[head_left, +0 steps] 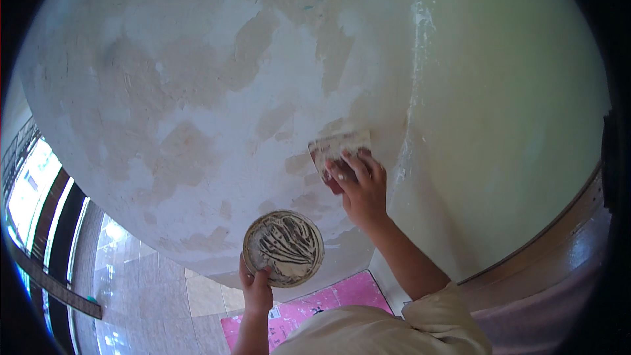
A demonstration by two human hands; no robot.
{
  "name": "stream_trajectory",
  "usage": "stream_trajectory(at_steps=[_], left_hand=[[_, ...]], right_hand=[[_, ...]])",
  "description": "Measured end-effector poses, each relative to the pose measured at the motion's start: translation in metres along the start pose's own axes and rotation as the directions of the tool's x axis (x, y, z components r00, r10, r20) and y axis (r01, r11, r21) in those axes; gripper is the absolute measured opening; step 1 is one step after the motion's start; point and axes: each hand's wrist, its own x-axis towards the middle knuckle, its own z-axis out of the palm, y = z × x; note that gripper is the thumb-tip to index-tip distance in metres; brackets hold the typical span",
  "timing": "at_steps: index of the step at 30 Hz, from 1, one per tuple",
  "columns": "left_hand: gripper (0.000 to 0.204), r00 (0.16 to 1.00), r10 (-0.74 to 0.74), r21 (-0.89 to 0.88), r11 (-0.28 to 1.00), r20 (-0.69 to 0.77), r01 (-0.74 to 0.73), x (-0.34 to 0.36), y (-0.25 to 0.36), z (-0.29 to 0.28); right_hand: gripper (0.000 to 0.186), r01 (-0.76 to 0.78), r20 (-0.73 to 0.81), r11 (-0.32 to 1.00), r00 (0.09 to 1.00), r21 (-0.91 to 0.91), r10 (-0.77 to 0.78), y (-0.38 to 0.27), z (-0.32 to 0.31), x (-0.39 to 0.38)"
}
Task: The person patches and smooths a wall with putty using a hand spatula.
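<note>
So your right hand (363, 190) has a reddish-brown scraper (334, 147) gripped, fingers spread over its face, and pale paste is smeared along the far edge. It's up at the patchy grey-white wall (190, 85) — can't tell if the whole edge touches. Your left hand (257, 291) is clamped on a round dish (319, 254), thumb over the near rim, with pale paste and dark streaks inside. That dish sits below and to the left of your right hand, well apart from the scraper.

Just right of your right hand there's the corner seam (413, 85) with its rough white line, then a yellowish-green wall (516, 118). For writing, check the pink sheet (351, 291) low down, to the right of your left hand — it has pale and dark printed marks, too small to read. Tiled floor (161, 292) is off to that hand's left.
</note>
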Motion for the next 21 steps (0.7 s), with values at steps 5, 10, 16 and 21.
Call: stream_trajectory(at_steps=[5,10,16,21], left_hand=[[0.056,0.997,0.051,0.035,0.998,-0.060,-0.049,-0.002,-0.004,0.002],[0.056,0.999,0.021,0.023,1.000,-0.046,-0.020,-0.002,-0.003,0.002],[0.053,0.999,0.049,0.042,0.998,0.001,-0.049,-0.003,-0.007,0.001],[0.053,0.996,0.084,0.044,0.995,0.008,-0.084,-0.007,-0.008,0.001]], right_hand=[[0.043,-0.044,0.092,0.952,0.996,0.303,0.017,0.008,-0.034,-0.034],[0.030,-0.459,0.431,-0.044,0.790,0.887,0.437,-0.006,-0.049,-0.046],[0.034,-0.451,0.506,-0.230,0.783,0.862,0.361,-0.028,-0.036,-0.060],[0.031,-0.447,0.446,-0.075,0.836,0.891,0.319,-0.027,-0.037,-0.067]])
